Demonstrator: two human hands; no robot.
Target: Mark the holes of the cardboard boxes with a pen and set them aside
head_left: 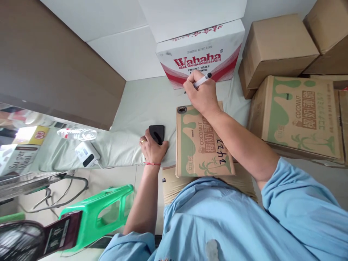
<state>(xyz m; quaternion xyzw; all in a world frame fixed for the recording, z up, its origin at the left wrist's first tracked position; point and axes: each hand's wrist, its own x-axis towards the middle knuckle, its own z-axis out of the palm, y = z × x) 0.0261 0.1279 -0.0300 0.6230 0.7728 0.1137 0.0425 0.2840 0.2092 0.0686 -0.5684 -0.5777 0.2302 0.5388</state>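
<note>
My right hand (202,90) is closed around a white marker pen (201,80) with a black end, its tip pointing down and left over the tabletop. Below that hand lies a brown coconut carton (187,145) with green print and handwritten black digits; my forearm hides part of it. A dark ring-shaped mark surrounds a hole near its far left corner. My left hand (152,146) grips a black smartphone (160,131) on the table, thumb on one side and fingers on the other.
A white and red Wahaha water box (174,74) stands behind my right hand. To the right are another coconut carton (288,123) and plain brown boxes (282,43). At left sit a plastic bottle (81,134), a white power bank (87,154), a green stool (89,206) and a fan (21,239).
</note>
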